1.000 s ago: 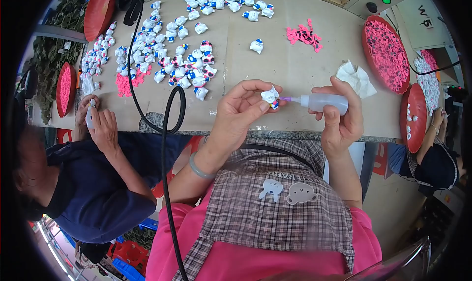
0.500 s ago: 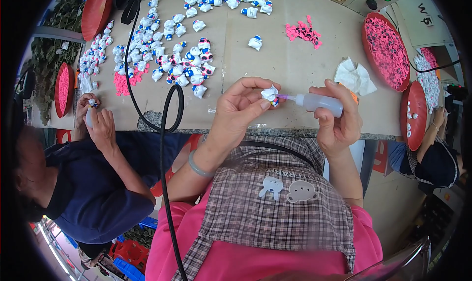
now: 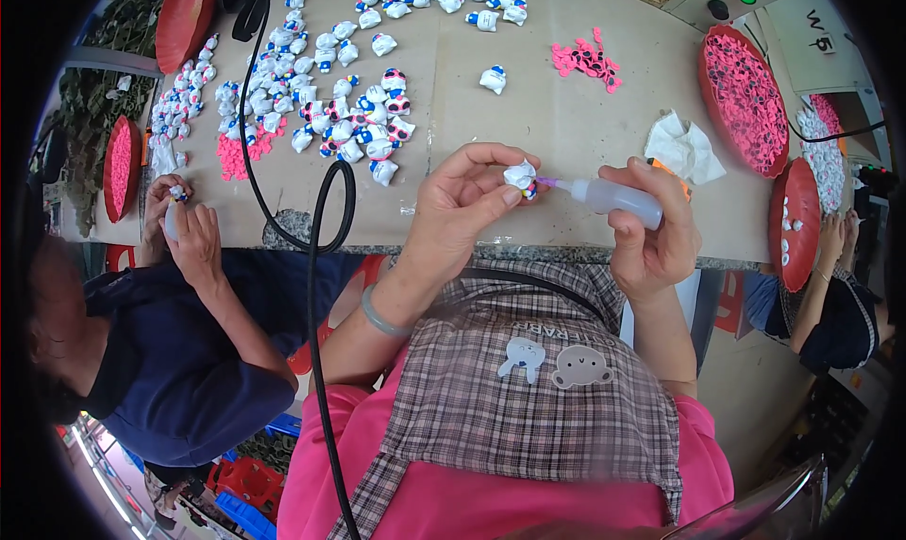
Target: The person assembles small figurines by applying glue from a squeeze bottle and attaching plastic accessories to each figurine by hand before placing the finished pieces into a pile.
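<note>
Left hand (image 3: 462, 205) pinches a small white figurine (image 3: 520, 176) at its fingertips. Right hand (image 3: 651, 228) grips a squeeze bottle (image 3: 613, 198), long axis lying level, purple nozzle pointing left and touching the figurine. Both hover just above the near table edge (image 3: 528, 252).

Pink short-sleeved top under a grey-brown checked apron with two cartoon patches, pale bangle on left wrist.

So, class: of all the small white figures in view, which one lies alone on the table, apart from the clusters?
The lone white figure in the bare stretch of table, left of the loose pink pieces. The others lie bunched in groups or are held in hands.
</note>
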A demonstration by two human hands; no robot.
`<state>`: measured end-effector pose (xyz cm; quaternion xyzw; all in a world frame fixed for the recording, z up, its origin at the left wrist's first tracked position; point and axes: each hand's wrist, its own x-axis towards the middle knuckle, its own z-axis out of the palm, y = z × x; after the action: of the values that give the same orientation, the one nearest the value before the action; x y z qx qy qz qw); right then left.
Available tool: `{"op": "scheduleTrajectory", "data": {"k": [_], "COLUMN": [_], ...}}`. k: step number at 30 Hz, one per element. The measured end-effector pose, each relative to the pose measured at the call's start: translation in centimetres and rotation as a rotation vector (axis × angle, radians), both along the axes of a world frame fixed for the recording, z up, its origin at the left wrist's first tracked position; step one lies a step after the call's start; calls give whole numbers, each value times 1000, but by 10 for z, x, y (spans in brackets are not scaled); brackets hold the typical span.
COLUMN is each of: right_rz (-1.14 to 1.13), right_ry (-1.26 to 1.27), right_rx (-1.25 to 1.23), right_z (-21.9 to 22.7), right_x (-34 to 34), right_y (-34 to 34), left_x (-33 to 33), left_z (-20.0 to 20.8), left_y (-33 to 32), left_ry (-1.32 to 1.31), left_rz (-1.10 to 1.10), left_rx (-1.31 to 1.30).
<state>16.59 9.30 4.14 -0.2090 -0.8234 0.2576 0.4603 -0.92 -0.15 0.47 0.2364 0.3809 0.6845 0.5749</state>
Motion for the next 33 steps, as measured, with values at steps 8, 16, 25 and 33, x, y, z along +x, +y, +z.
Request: {"op": "scheduleTrajectory", "data": {"k": [8, 16, 25, 33], "right_rz": [2, 13, 21, 4], "right_ry": [3, -11, 6, 16], "right_rx": [48, 55, -5, 37], "right_z": [-2, -1, -5, -5], "right_x": [-3, -5, -10, -8], "right_y": [-2, -2, -4, -2], "left_x": [-1, -2, -4, -6], "left_z": [0, 0, -6, -3], "left_y": [0, 1, 0, -3], "left_ry": [-11, -23, -14, -106], "left_rz": [9, 24, -1, -21], "left_rx": [5, -4, -40, 1]}}
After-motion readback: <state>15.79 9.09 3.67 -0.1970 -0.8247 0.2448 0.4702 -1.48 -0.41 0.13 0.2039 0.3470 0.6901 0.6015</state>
